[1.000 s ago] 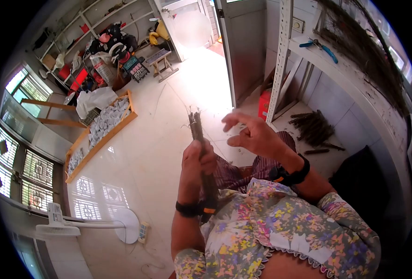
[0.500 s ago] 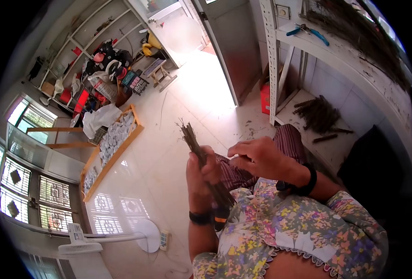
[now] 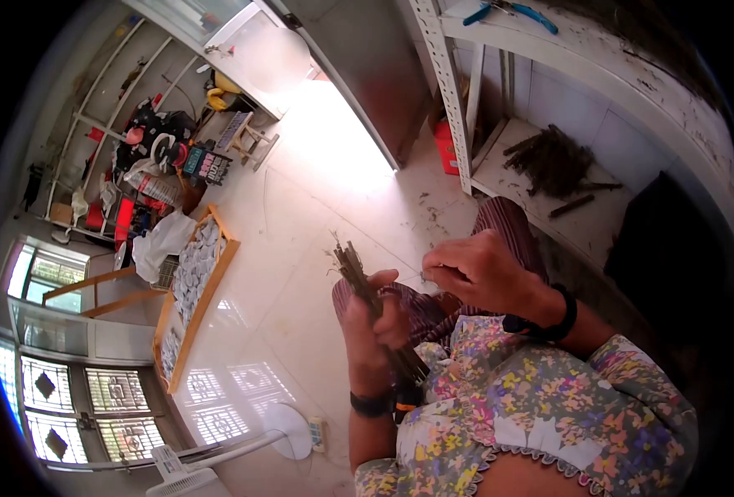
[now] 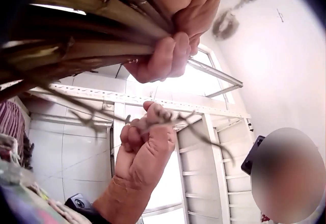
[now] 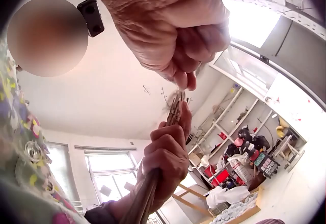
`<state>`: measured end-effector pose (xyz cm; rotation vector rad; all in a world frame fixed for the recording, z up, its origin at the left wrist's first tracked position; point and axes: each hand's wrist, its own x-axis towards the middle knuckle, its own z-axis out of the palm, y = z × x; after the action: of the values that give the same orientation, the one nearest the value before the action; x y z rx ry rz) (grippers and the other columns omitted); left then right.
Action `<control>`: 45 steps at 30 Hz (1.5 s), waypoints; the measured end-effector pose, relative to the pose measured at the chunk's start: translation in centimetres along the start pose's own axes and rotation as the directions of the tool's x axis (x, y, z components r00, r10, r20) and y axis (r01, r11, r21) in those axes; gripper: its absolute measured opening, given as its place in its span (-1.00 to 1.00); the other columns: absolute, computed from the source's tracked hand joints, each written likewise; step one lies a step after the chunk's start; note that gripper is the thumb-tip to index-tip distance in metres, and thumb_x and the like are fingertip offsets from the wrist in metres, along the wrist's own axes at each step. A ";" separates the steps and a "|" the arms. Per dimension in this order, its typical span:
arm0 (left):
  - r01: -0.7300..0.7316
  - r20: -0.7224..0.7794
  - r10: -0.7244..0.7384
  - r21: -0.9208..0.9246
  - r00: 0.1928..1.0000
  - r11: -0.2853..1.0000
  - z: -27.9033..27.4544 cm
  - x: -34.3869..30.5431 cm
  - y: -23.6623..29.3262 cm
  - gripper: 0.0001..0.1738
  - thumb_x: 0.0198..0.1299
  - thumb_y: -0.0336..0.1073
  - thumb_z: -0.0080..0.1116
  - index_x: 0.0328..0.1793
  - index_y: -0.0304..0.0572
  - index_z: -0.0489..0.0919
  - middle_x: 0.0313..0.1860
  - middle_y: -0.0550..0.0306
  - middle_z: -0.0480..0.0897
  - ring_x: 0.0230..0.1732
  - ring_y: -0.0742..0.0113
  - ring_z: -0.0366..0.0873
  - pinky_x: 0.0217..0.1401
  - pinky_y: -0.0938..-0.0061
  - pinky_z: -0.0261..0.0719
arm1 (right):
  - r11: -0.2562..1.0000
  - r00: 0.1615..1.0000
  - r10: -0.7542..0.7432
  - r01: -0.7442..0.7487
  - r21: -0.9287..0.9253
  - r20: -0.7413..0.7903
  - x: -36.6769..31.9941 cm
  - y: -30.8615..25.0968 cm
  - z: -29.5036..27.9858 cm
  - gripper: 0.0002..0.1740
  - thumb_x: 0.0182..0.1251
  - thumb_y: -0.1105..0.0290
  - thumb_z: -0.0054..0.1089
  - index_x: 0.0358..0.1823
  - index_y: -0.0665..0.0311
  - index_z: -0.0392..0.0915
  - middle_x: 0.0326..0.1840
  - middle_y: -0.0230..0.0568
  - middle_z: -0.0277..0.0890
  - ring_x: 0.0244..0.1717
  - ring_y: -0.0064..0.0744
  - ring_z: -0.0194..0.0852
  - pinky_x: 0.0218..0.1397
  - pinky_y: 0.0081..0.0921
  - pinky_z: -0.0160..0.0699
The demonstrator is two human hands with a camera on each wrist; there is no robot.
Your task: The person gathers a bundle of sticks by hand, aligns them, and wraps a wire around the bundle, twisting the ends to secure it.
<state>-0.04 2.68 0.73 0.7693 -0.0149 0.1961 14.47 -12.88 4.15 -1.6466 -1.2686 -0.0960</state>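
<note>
My left hand (image 3: 373, 319) grips a bundle of thin brown sticks (image 3: 352, 263), fingers wrapped round its middle. The bundle stands tilted, with frayed, root-like wisps at its upper end and its lower end close to the floral top. To the right of the bundle, apart from it in the head view, is my right hand (image 3: 487, 269). Its fingers are curled in, the thumb and index tips close together. I cannot tell if a fine strand lies between those tips. In the left wrist view a blurred twig (image 4: 204, 138) overlaps the right hand (image 4: 145, 150).
Dark cut sticks (image 3: 549, 161) lie heaped on the lower shelf at right, beneath a white shelf (image 3: 632, 79) bearing blue-handled pliers (image 3: 512, 12). A wooden-framed tray (image 3: 205, 290) of grey pieces is on the floor at left. A white fan (image 3: 288, 431) stands nearer.
The right thumb and index finger, spread apart earlier, have come together. The left hand has tilted the bundle so its top leans left. The head view has turned and dipped.
</note>
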 end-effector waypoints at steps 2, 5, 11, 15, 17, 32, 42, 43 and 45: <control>0.015 0.074 -0.009 -0.083 0.997 0.996 -0.8 0.6 -0.4 -0.30 0.42 0.17 -0.31 0.37 -0.33 0.21 -0.69 0.40 0.12 -0.78 0.65 -0.01 -0.77 0.65 0.05 | 1.000 0.999 -0.016 0.017 0.016 -0.049 -0.1 0.5 0.0 -0.95 0.14 0.45 0.20 -0.43 0.21 0.52 -0.55 -0.20 0.51 -0.52 -0.14 0.53 -0.51 -0.34 0.43; 0.048 0.151 -0.023 -0.166 0.988 0.985 -1.9 1.4 -0.8 -0.29 0.43 0.17 -0.33 0.38 -0.33 0.20 -0.69 0.40 0.12 -0.79 0.64 0.00 -0.78 0.64 0.08 | 0.999 0.994 -0.046 0.047 0.011 -0.097 0.2 0.9 -0.4 -0.95 0.14 0.47 0.20 -0.45 0.21 0.51 -0.58 -0.20 0.49 -0.55 -0.17 0.52 -0.54 -0.35 0.41; 0.081 -0.044 -0.077 0.096 0.996 0.992 -0.5 2.0 -0.5 -0.37 0.45 0.10 -0.28 0.32 -0.34 0.25 -0.66 0.37 0.17 -0.76 0.64 0.03 -0.75 0.65 0.09 | 0.998 0.992 -0.054 0.051 -0.031 -0.117 0.6 1.3 -0.9 -0.94 0.13 0.49 0.20 -0.46 0.22 0.50 -0.59 -0.21 0.48 -0.58 -0.18 0.51 -0.56 -0.37 0.40; 0.168 -0.331 -0.027 0.407 0.943 0.898 2.6 2.7 0.5 -0.56 0.44 -0.05 -0.19 0.13 -0.32 0.38 -0.63 0.36 0.23 -0.71 0.64 0.09 -0.68 0.66 0.08 | 0.997 0.996 -0.035 0.030 -0.068 -0.079 0.5 1.3 -1.1 -0.94 0.13 0.47 0.20 -0.47 0.22 0.51 -0.61 -0.22 0.47 -0.58 -0.19 0.51 -0.56 -0.37 0.41; 0.211 -0.404 0.047 0.570 0.914 0.794 2.7 3.4 0.2 -0.66 0.42 -0.14 -0.13 0.02 -0.31 0.42 -0.61 0.34 0.26 -0.68 0.62 0.12 -0.65 0.64 0.10 | 0.993 1.000 -0.024 0.022 -0.112 -0.018 0.2 1.4 -1.3 -0.91 0.13 0.45 0.19 -0.50 0.23 0.49 -0.63 -0.23 0.45 -0.58 -0.19 0.51 -0.56 -0.36 0.42; 0.066 -0.088 -0.442 0.996 0.893 -0.064 2.5 0.5 -1.5 -0.61 0.27 -0.11 0.07 0.01 -0.30 0.45 -0.41 -0.34 0.56 -0.29 -0.29 0.53 -0.31 0.07 0.46 | 0.959 0.761 -0.184 0.277 -0.056 0.622 -0.6 2.8 -0.6 -0.90 0.10 0.44 0.19 -0.41 0.30 0.47 -0.49 -0.26 0.45 -0.46 -0.32 0.55 -0.42 -0.37 0.47; 0.335 -0.184 -0.284 0.385 0.941 0.860 4.9 -0.6 0.2 -0.70 0.39 -0.13 -0.10 -0.08 -0.25 0.40 -0.57 0.41 0.21 -0.60 0.66 0.06 -0.59 0.70 0.01 | 0.636 0.909 0.173 -0.397 0.662 0.380 -3.0 2.0 1.9 -0.84 0.27 0.54 0.11 -0.13 0.36 0.51 -0.34 -0.36 0.53 -0.36 -0.71 0.34 -0.31 -0.64 0.34; 0.336 -0.190 -0.283 0.375 0.940 0.864 4.7 -0.6 0.0 -0.71 0.39 -0.15 -0.11 -0.05 -0.26 0.40 -0.57 0.41 0.21 -0.60 0.66 0.06 -0.59 0.70 0.01 | 0.623 0.912 0.190 -0.398 0.674 0.363 -3.0 1.5 1.8 -0.84 0.26 0.54 0.12 -0.13 0.36 0.51 -0.35 -0.36 0.52 -0.37 -0.72 0.34 -0.32 -0.64 0.34; 0.339 -0.202 -0.282 0.354 0.938 0.872 4.3 -0.5 -0.4 -0.72 0.40 -0.19 -0.13 0.00 -0.27 0.40 -0.57 0.41 0.21 -0.60 0.67 0.06 -0.59 0.71 0.01 | 0.595 0.916 0.227 -0.399 0.697 0.331 -3.1 0.7 2.0 -0.83 0.25 0.55 0.14 -0.13 0.36 0.50 -0.38 -0.36 0.52 -0.38 -0.73 0.34 -0.34 -0.65 0.35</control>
<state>-0.25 -0.63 3.47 1.1362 0.2939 -0.0590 12.71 -13.50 0.93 -1.1059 -0.9308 0.7684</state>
